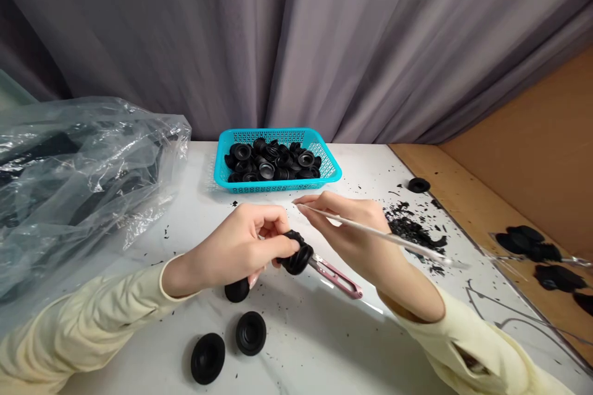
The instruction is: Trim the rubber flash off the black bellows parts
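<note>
Grasping a black ribbed piece [296,260] between its fingers, the left hand [245,244] holds it above the middle of the white surface [306,345]. The right hand [354,225], just to the right, has its fingers closed on a thin pale tool [393,237], whose long end slants rightward past the wrist. A pink-handled tool [340,281] extends to the near right of the ribbed piece; whether the two touch is unclear. Near and left, three loose black pieces [251,333] sit on the surface, one partly hidden by the left hand. On the far side stands a blue basket [282,186] heaped with similar pieces. Dark scraps [412,228] lie right of the right hand, and a clear plastic bag [92,166] spreads at far left.
</note>
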Tool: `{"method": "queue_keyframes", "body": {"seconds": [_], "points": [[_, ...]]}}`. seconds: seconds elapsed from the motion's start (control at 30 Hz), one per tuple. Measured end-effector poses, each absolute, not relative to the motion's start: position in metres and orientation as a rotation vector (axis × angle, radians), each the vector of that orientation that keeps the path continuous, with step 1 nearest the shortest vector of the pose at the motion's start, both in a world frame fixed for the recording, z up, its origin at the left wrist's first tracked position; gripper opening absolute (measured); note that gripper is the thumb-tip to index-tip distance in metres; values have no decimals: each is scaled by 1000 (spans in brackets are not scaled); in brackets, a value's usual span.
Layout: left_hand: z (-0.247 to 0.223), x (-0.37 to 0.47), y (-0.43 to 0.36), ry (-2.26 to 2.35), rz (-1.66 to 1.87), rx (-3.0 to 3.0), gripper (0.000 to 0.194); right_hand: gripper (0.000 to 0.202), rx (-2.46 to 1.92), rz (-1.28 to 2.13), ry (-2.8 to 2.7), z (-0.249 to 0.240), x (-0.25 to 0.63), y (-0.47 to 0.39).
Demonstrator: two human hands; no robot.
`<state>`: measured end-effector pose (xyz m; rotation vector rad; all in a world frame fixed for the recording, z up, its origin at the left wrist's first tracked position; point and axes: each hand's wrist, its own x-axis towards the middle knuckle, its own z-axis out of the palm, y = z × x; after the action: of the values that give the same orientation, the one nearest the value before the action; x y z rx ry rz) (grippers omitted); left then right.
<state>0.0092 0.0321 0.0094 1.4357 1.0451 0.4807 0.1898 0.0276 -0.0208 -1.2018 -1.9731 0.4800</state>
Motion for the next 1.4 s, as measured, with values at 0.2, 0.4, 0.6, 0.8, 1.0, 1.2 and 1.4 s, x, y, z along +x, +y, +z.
{"method": "queue_keyframes", "body": {"seconds": [0.2,0.4,0.6,0.8,1.0,1.2,1.4], "points": [[8,9,34,1049,500,1428,19,24,-1170,992,-1755,5,200,23],[9,10,34,1057,519,1426,20,30,-1117,1362,-1658,17,204,17],[11,10,34,1070,500,1415,22,29,-1131,1355,-1672,18,205,15],[11,9,32,1073,490,1408,22,29,-1125,1380,-1647,18,205,15],[11,9,32,1085,476,1404,22,26,-1145,1289,-1700,18,203,14],[12,9,31,1089,486,1399,21,22,-1095,1134,-1763,11,200,13],[14,8,32,1063,554,1430,22,21,-1169,1138,-1696,17,203,16]]}}
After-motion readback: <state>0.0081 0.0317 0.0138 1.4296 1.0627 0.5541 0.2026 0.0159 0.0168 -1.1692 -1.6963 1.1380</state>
